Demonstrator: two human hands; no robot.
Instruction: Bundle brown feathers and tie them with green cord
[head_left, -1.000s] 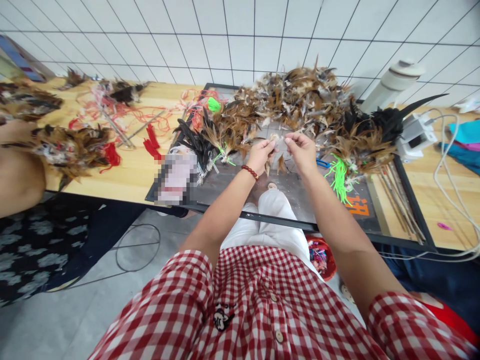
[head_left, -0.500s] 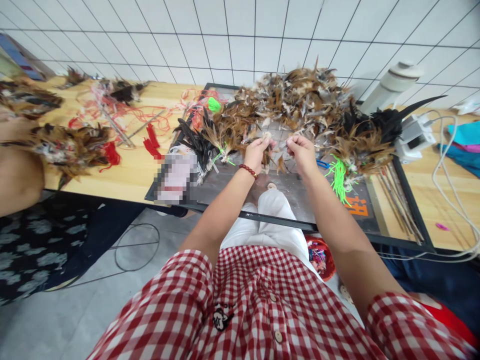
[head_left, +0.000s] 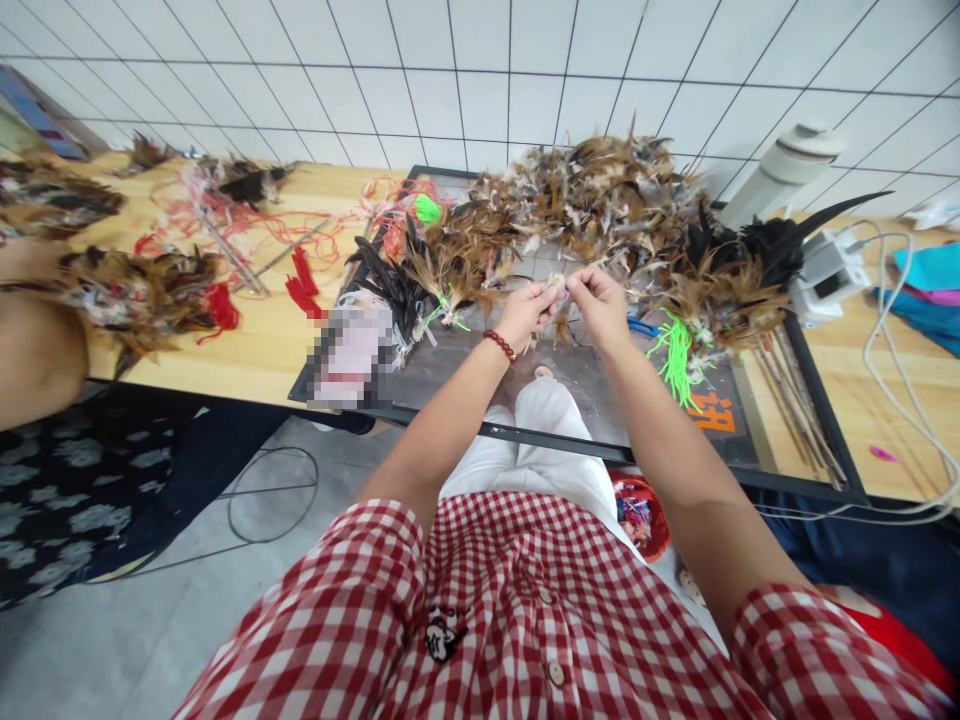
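Note:
My left hand (head_left: 526, 314), with a dark red bead bracelet at the wrist, is closed on a small pale feather (head_left: 556, 281). My right hand (head_left: 602, 306) meets it with thumb and forefinger pinched at the feather's edge; what those fingertips grip is too small to name. Just beyond both hands spreads a big heap of brown feathers (head_left: 600, 195). Bright green strings (head_left: 677, 360) lie right of my right forearm, beside a blue-handled tool (head_left: 643, 327). Left of my hands are long black feathers (head_left: 401, 285) and a feather bunch tied with green string (head_left: 450, 312).
A black-framed board (head_left: 442, 375) lies on the wooden table (head_left: 247, 365). Thin sticks (head_left: 802, 410), a white power adapter (head_left: 831, 280) with cables and a white bottle (head_left: 784, 170) stand right. A co-worker's arm (head_left: 37, 350) is at left, near red string (head_left: 304, 285).
My hands have come together: the left moved right, and the right fingertips shifted left to meet it at the feather. The feather heap and co-worker's arm look unchanged.

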